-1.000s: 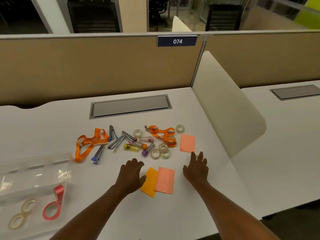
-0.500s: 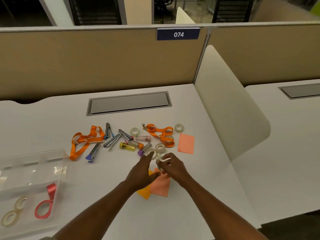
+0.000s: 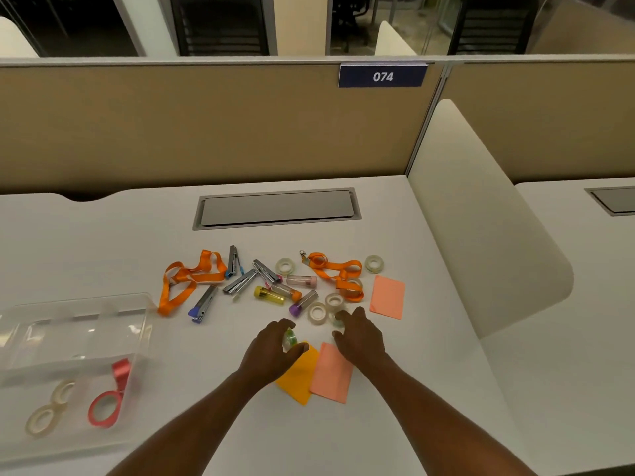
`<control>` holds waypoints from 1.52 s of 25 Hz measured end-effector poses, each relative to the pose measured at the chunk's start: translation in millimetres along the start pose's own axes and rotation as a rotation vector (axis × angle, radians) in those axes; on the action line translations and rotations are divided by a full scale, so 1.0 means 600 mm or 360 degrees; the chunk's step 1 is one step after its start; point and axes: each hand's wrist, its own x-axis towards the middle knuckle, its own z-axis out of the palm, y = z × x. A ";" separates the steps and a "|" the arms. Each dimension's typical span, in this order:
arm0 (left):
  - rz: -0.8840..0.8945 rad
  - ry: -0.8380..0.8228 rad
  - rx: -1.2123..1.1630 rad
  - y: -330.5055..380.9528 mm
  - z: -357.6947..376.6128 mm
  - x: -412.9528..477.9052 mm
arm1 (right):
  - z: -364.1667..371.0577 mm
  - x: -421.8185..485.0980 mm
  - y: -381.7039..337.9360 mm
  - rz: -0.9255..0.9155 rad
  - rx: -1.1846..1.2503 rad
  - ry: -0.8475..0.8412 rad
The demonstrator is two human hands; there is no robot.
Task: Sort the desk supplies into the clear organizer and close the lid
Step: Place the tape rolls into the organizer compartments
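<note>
My left hand [image 3: 273, 353] pinches a small clear tape roll [image 3: 290, 338] between thumb and fingers, just above the desk. My right hand [image 3: 359, 338] curls its fingers and thumb round another tape roll [image 3: 338, 322] at the near edge of the pile. More tape rolls [image 3: 316, 312] lie beside it. The clear organizer [image 3: 79, 324] stands open at the left, holding a red ribbon loop [image 3: 106, 403] and two tape rolls [image 3: 41, 420]. No lid can be made out.
The pile holds two orange lanyards [image 3: 192, 280], several small staplers [image 3: 202, 304] and capped tubes [image 3: 269, 295]. A pink note [image 3: 387, 297] lies right of it; orange [image 3: 299, 376] and pink notes [image 3: 331, 372] lie under my wrists. A white divider [image 3: 481, 235] bounds the desk's right side.
Half a second ago my hands met over one tape roll. Now the left hand holds that roll and has drawn back left, while the right hand has returned to the pile.
</note>
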 end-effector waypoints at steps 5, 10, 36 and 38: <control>-0.0074 -0.0017 -0.0021 -0.032 -0.018 -0.013 | 0.018 -0.002 -0.022 -0.0073 -0.0196 0.0108; -0.0144 0.0021 -0.0083 -0.048 -0.050 -0.030 | 0.008 -0.007 -0.064 0.0170 0.0415 0.0113; -0.0449 0.0644 0.0362 -0.502 -0.334 -0.265 | 0.207 -0.109 -0.685 -0.1107 0.0447 -0.0331; -0.0460 0.0558 0.0506 -0.522 -0.342 -0.273 | 0.228 -0.109 -0.714 -0.1196 0.0229 -0.0320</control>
